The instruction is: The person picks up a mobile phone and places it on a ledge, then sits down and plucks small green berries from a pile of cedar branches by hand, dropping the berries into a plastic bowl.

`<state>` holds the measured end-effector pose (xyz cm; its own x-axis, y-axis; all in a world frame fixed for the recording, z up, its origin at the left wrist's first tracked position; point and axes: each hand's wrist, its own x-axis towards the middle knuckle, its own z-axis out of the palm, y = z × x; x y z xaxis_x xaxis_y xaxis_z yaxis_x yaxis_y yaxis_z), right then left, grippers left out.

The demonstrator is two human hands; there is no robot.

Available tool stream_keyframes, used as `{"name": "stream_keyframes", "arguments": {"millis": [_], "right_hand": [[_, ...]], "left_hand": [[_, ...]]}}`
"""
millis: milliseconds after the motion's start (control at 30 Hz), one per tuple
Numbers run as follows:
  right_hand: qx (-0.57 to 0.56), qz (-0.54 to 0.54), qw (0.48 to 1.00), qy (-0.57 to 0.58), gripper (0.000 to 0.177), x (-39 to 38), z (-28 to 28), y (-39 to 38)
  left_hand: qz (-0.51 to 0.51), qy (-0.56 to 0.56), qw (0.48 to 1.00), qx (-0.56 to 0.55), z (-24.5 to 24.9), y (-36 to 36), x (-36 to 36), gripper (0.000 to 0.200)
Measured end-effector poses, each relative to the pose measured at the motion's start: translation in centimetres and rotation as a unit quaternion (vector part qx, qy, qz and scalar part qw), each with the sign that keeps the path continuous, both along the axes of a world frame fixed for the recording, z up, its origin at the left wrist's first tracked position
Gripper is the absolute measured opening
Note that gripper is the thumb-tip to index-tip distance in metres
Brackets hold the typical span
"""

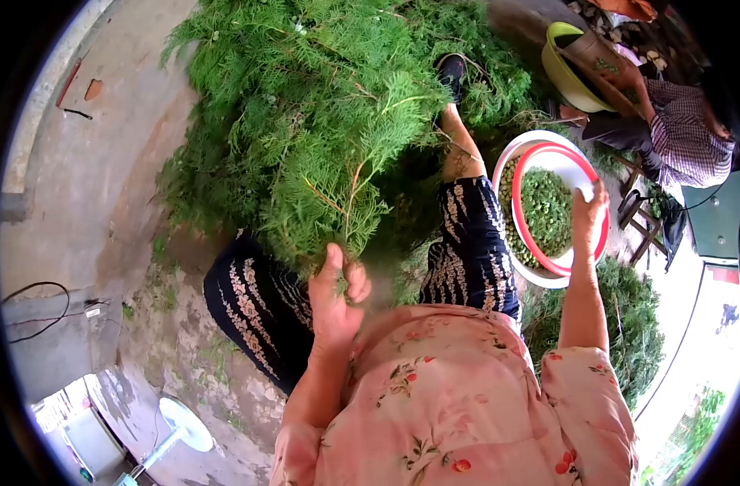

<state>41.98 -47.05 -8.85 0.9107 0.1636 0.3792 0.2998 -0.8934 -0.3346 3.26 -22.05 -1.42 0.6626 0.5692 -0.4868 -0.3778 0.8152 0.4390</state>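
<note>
Feathery green conifer sprig point(337, 202) is standing up out of the person's left hand point(333, 300), in the near middle of the scene, above the lap. Its thin yellowish stems are running down into the fist, while its fronds are fanning out above the knuckles and merging with the large heap of cut green branches point(305, 73) that is lying farther away on the grey concrete ground point(86, 186). The fingers point(358, 285) are curling closed around the base of the stems from the right. The thumb is pressing upright against them from the left, so the sprig is being pinched between thumb and fingers. The person's right hand point(588, 215) is reaching out to the right. It is resting on the right rim of a round red-rimmed plastic sieve point(517, 212), which is sitting inside a wider white basin point(503, 158) and holding small green pickings point(548, 211). Whether those fingers are hooking around the rim cannot be told. Dark blue patterned trousers point(467, 251) are stretching between the two hands. At the far right, another person in a checked shirt point(686, 134) is bending beside a yellow-green plastic bowl point(564, 77).
</note>
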Motion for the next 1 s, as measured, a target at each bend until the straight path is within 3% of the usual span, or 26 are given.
{"name": "stream_keyframes", "arguments": {"millis": [67, 133, 200, 267, 300, 367, 400, 467, 533, 600, 633, 700, 767, 800, 833, 867, 900, 933, 967, 1000], "right_hand": [[0.026, -0.029, 0.999, 0.010, 0.047, -0.4, 1.0, -1.0], [0.061, -0.030, 0.998, 0.007, 0.042, -0.3, 0.6, -0.9], [0.188, 0.089, 0.973, 0.094, 0.037, -0.6, -1.6, 0.7], [0.242, 0.169, 0.938, 0.180, 0.030, -3.7, 0.0, 4.3], [0.233, 0.189, 0.927, 0.224, 0.025, -7.0, 2.4, 7.7], [0.227, 0.286, 0.879, 0.306, 0.021, -10.9, 2.2, 11.7], [0.212, 0.278, 0.824, 0.446, 0.028, -13.6, 3.6, 13.0], [0.215, 0.436, 0.717, 0.499, 0.045, -17.8, 5.9, 15.7], [0.357, 0.392, 0.524, 0.666, 0.043, -21.4, 4.6, 17.6], [0.410, 0.355, 0.396, 0.741, 0.043, -22.9, 5.8, 19.1], [0.396, 0.354, 0.379, 0.758, 0.047, -23.1, 7.0, 19.6], [0.367, 0.339, 0.459, 0.735, 0.038, -23.3, 7.6, 20.4], [0.316, 0.362, 0.553, 0.681, 0.038, -23.2, 8.4, 20.6], [0.289, 0.317, 0.556, 0.712, 0.040, -22.9, 10.7, 20.2], [0.339, 0.319, 0.566, 0.680, 0.041, -23.1, 9.5, 20.5], [0.387, 0.320, 0.574, 0.646, 0.043, -23.4, 7.4, 21.0], [0.435, 0.319, 0.581, 0.609, 0.044, -23.6, 6.8, 21.3], [0.465, 0.310, 0.536, 0.633, 0.045, -23.5, 7.0, 21.0], [0.456, 0.320, 0.570, 0.603, 0.045, -23.4, 6.5, 21.1], [0.447, 0.330, 0.603, 0.572, 0.045, -23.2, 5.5, 21.3]], "left_hand": [[0.016, -0.077, 0.994, -0.079, -0.6, -0.1, 0.0, 0.029], [-0.055, -0.165, 0.979, -0.102, -1.7, 0.5, 0.3, 0.032], [-0.075, -0.211, 0.966, -0.131, -1.9, 0.6, 0.8, 0.038], [-0.103, -0.276, 0.945, -0.142, -2.2, 0.6, 1.3, 0.038], [-0.119, -0.308, 0.932, -0.148, -2.4, 0.5, 1.6, 0.038], [-0.136, -0.347, 0.917, -0.141, -2.7, 0.2, 1.9, 0.035], [-0.148, -0.359, 0.911, -0.136, -2.9, 0.1, 2.0, 0.035], [-0.174, -0.389, 0.894, -0.137, -3.0, -0.2, 2.3, 0.033], [-0.193, -0.390, 0.889, -0.144, -2.7, -0.7, 2.5, 0.033], [-0.213, -0.383, 0.884, -0.160, -2.8, -1.2, 2.6, 0.034], [-0.215, -0.372, 0.887, -0.170, -3.2, -1.5, 2.4, 0.034], [-0.201, -0.280, 0.922, -0.174, -2.7, -1.4, 2.0, 0.033], [-0.204, -0.016, 0.979, -0.004, -1.4, -1.9, 2.2, 0.030], [-0.188, 0.040, 0.981, 0.003, -0.7, -1.9, 2.2, 0.029], [-0.173, 0.096, 0.980, 0.010, 0.0, -2.0, 2.2, 0.029], [-0.147, 0.072, 0.985, -0.060, 0.7, -1.9, 2.2, 0.029], [-0.144, 0.068, 0.987, -0.025, 0.1, -1.9, 1.9, 0.032], [-0.139, 0.064, 0.988, 0.010, -0.5, -1.9, 1.6, 0.037], [-0.134, 0.061, 0.988, 0.045, -1.1, -1.9, 1.3, 0.043], [-0.120, 0.038, 0.992, 0.012, -1.4, -1.4, 0.8, 0.045]]}}
